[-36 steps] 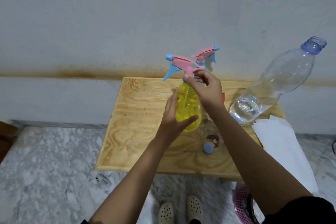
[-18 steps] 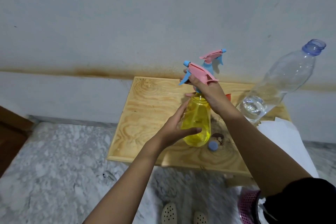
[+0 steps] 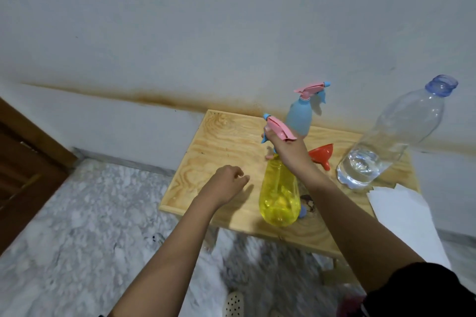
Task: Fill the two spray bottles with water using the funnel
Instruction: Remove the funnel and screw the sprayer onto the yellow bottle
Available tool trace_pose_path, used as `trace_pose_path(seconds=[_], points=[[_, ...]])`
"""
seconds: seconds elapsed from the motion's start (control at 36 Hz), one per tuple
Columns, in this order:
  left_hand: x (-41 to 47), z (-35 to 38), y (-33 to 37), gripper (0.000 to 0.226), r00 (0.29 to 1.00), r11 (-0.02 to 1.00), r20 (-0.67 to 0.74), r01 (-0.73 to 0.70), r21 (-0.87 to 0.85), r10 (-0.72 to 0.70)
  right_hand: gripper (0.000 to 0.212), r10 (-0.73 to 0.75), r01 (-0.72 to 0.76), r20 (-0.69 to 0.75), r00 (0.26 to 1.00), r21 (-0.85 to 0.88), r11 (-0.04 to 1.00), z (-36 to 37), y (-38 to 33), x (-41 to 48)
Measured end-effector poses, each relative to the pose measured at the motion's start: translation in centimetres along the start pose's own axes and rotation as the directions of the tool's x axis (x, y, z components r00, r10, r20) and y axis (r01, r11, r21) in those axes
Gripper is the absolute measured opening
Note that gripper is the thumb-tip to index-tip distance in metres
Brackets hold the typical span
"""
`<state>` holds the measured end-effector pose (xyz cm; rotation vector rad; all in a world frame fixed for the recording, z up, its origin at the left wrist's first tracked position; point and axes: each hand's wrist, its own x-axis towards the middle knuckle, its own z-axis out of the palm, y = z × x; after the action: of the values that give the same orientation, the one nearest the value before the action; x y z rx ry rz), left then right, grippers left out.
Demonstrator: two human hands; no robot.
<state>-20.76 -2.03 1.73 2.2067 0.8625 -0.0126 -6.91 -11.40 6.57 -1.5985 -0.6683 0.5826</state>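
Observation:
A yellow spray bottle (image 3: 279, 193) stands on the wooden table (image 3: 226, 141). My right hand (image 3: 288, 150) grips its pink and blue spray head (image 3: 277, 129) at the neck. My left hand (image 3: 226, 183) hovers just left of the yellow bottle, loosely curled and holding nothing. A blue spray bottle (image 3: 300, 117) with a pink spray head stands behind, near the wall. The orange funnel (image 3: 322, 156) lies on its side between my right hand and a large clear water bottle (image 3: 386, 141), which is uncapped with water in its bottom.
A small blue cap (image 3: 302, 211) lies on the table right of the yellow bottle. White paper (image 3: 401, 221) hangs over the table's right corner. The wall runs close behind the table. Marble floor lies below, with a dark wooden door (image 3: 23, 167) at the left.
My left hand has let go of the yellow bottle and moved away to the left. My right hand stays on the spray head. The view has shifted left, uncovering the blue bottle and funnel.

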Motion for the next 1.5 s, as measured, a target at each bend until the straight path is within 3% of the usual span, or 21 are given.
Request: trace_pose_path(seconds=[0.14, 0.28, 0.39, 0.67, 0.75, 0.86, 0.97, 1.5], points=[[0.3, 0.3, -1.8, 0.032, 0.965, 0.929, 0.089, 0.209, 0.306, -0.246, 0.013, 0.113, -0.106, 0.046, 0.993, -0.13, 0.986, 0.5, 2.4, -1.0], [0.7, 0.7, -2.2, 0.031, 0.938, 0.88, 0.095, 0.274, 0.387, -0.334, 0.025, 0.284, -0.274, 0.015, 0.959, -0.215, 0.937, 1.4, 4.8, -1.5], [1.2, 1.1, -2.8, 0.027, 0.93, 0.866, 0.097, 0.288, 0.409, -0.355, 0.01, 0.344, -0.33, 0.025, 0.939, -0.229, 0.916, 2.4, 5.5, -1.6], [1.7, 1.0, -4.3, 0.032, 0.91, 0.868, 0.131, 0.319, 0.381, -0.393, 0.012, 0.426, -0.417, -0.012, 0.905, -0.228, 0.88, 3.9, 6.5, -1.3], [1.8, 1.0, -4.6, 0.03, 0.91, 0.869, 0.134, 0.319, 0.379, -0.393, 0.029, 0.423, -0.415, -0.009, 0.906, -0.217, 0.884, 4.2, 6.5, -1.1], [2.0, 0.8, -4.7, 0.029, 0.912, 0.874, 0.14, 0.313, 0.373, -0.387, 0.032, 0.421, -0.413, -0.011, 0.907, -0.218, 0.884, 4.6, 6.4, -0.9], [2.1, 0.7, -4.9, 0.027, 0.918, 0.88, 0.141, 0.3, 0.369, -0.372, 0.013, 0.443, -0.438, -0.017, 0.897, -0.185, 0.88, 4.9, 6.7, -0.8], [1.9, 0.4, -5.2, 0.031, 0.922, 0.883, 0.154, 0.275, 0.38, -0.354, 0.01, 0.396, -0.404, -0.083, 0.915, -0.174, 0.898, 5.5, 6.6, -0.8]])
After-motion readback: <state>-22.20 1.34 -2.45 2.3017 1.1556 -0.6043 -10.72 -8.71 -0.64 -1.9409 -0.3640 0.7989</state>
